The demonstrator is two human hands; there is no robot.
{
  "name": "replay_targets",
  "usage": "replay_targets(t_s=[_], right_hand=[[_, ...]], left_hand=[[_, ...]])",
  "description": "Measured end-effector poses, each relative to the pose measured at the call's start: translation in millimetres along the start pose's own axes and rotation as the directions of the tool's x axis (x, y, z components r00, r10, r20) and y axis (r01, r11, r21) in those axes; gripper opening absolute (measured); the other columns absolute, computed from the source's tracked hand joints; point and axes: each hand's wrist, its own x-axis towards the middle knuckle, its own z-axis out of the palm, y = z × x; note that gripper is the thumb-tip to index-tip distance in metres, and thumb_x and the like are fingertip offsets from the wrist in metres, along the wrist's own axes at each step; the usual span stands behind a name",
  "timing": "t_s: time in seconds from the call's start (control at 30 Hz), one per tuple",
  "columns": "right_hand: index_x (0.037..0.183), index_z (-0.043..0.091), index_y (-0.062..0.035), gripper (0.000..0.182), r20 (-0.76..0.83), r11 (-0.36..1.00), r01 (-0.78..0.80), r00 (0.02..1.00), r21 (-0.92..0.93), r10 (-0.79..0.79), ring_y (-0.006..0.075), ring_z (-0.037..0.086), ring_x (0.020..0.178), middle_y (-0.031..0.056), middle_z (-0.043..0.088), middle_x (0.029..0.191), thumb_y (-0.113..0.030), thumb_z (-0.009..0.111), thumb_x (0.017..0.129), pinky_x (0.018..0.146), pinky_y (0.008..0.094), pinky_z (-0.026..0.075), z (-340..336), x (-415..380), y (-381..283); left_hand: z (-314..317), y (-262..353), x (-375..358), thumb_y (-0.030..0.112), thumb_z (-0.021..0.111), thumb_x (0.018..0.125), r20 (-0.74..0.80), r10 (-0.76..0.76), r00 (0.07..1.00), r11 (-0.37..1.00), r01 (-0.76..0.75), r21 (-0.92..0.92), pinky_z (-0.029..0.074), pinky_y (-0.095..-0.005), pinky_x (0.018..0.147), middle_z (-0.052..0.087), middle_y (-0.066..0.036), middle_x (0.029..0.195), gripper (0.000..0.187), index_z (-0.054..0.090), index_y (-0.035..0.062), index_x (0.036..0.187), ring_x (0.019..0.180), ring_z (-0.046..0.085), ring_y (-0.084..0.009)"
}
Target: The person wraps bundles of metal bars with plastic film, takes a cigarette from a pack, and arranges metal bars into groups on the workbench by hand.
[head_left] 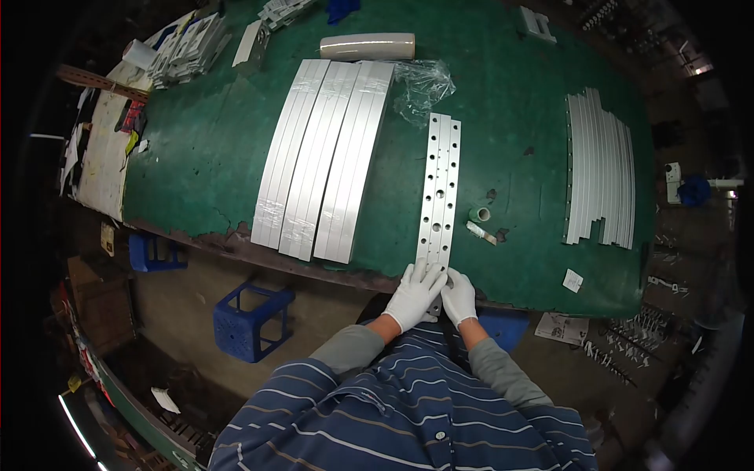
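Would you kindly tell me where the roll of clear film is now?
In the head view, the roll of clear film lies left of the drilled bar, just beyond the wrapped bars.

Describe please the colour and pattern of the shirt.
Blue with light stripes; the shirt shows best in the head view.

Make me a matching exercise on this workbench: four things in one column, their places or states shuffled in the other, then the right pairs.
1. Clear film roll
2. Drilled metal bar
3. Blue plastic stool
4. Three long metal profiles

A. Standing on the floor
B. Side by side on the green tabletop, with clear film over them
C. Lying on its side at the far ends of the film-covered pieces
D. Near end at the white-gloved left hand and right hand

Pairs: 1-C, 2-D, 3-A, 4-B
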Motion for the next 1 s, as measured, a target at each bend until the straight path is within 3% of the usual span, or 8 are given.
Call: replay_targets(t_s=[0.33, 0.43, 0.57, 0.67, 0.77, 0.9, 0.93, 1.0], right_hand=[[0.125, 0.064, 0.0013, 0.04, 0.274, 0.984, 0.032, 0.958, 0.176, -0.08, 0.0315, 0.066, 0.087, 0.019, 0.068, 0.105, -0.009, 0.061, 0.087, 0.08, 0.035, 0.053, -26, 24, 22], [0.124, 0.064, 0.0035, 0.039, 0.241, 0.978, 0.073, 0.963, 0.194, -0.12, 0.0284, 0.068, 0.087, 0.018, 0.069, 0.104, -0.008, 0.063, 0.087, 0.081, 0.0339, 0.054, -75, 31, 28], [0.134, 0.057, 0.0025, 0.049, -0.191, 0.983, 0.017, 0.981, 0.185, 0.019, 0.0251, 0.067, 0.101, 0.0177, 0.064, 0.122, -0.008, 0.068, 0.087, 0.089, 0.0333, 0.053, -164, 64, 64], [0.141, 0.045, 0.0078, 0.066, -0.51, 0.945, -0.005, 0.842, -0.327, -0.173, 0.0359, 0.063, 0.111, 0.0243, 0.054, 0.136, -0.015, 0.074, 0.086, 0.097, 0.0408, 0.051, -225, 99, 111], [0.141, 0.043, 0.0101, 0.078, -0.624, 0.927, -0.185, 0.779, -0.326, -0.064, 0.0397, 0.061, 0.111, 0.0264, 0.054, 0.134, -0.024, 0.079, 0.081, 0.096, 0.0451, 0.051, -264, 120, 116], [0.123, 0.053, 0.0022, 0.068, -0.47, 0.905, -0.393, 0.838, -0.165, 0.278, 0.0397, 0.06, 0.102, 0.0234, 0.055, 0.123, -0.031, 0.085, 0.074, 0.089, 0.046, 0.051, -286, 136, 104], [0.123, 0.053, 0.0022, 0.068, -0.486, 0.904, -0.399, 0.827, -0.153, 0.283, 0.0397, 0.06, 0.102, 0.0234, 0.055, 0.123, -0.031, 0.085, 0.074, 0.089, 0.046, 0.051, -282, 139, 103], [0.12, 0.051, -0.0001, 0.067, -0.658, 0.89, -0.371, 0.744, -0.267, 0.113, 0.0402, 0.06, 0.097, 0.0217, 0.055, 0.117, -0.031, 0.087, 0.071, 0.087, 0.0469, 0.052, -267, 149, 114]], left_hand=[[24, -10, 2, 0.028, 0.084, 0.064, -0.149, 0.042, 0.988, 0.992, -0.023, 0.127, 0.031, -0.0546, 0.114, 0.038, -0.019, 0.147, 0.088, 0.043, 0.0017, 0.137, 0.135, 0.035, -0.0488], [19, -9, 12, 0.028, 0.083, 0.065, -0.097, 0.05, 0.994, 0.987, -0.034, 0.157, 0.031, -0.0548, 0.114, 0.039, -0.019, 0.146, 0.086, 0.043, 0.0012, 0.136, 0.135, 0.035, -0.0487], [13, -12, 11, 0.027, 0.082, 0.066, -0.034, 0.026, 0.999, 0.98, -0.019, 0.199, 0.03, -0.0549, 0.115, 0.04, -0.019, 0.144, 0.083, 0.043, 0.0007, 0.135, 0.135, 0.035, -0.0485], [15, -11, 10, 0.027, 0.08, 0.068, 0.005, 0.026, 1.0, 0.979, -0.027, 0.204, 0.03, -0.0545, 0.115, 0.04, -0.019, 0.144, 0.08, 0.043, 0.0003, 0.134, 0.135, 0.035, -0.0486], [10, -12, 10, 0.028, 0.077, 0.069, 0.016, 0.068, 0.998, 0.979, -0.069, 0.19, 0.03, -0.0542, 0.116, 0.04, -0.019, 0.146, 0.079, 0.044, 0.0, 0.135, 0.136, 0.036, -0.0485], [15, -4, 12, 0.034, 0.08, 0.068, 0.044, 0.002, 0.999, 0.936, -0.017, 0.351, 0.03, -0.0546, 0.115, 0.04, -0.021, 0.15, 0.087, 0.044, -0.0003, 0.138, 0.138, 0.034, -0.049], [6, 5, 18, 0.034, 0.08, 0.068, 0.043, 0.022, 0.999, 0.934, -0.036, 0.357, 0.03, -0.0546, 0.115, 0.04, -0.021, 0.15, 0.087, 0.044, -0.0003, 0.138, 0.138, 0.034, -0.049], [-12, 24, 21, 0.041, 0.084, 0.065, 0.098, -0.145, 0.984, 0.98, 0.13, 0.148, 0.029, -0.0555, 0.115, 0.039, -0.025, 0.15, 0.095, 0.043, -0.0004, 0.14, 0.14, 0.033, -0.0493]])
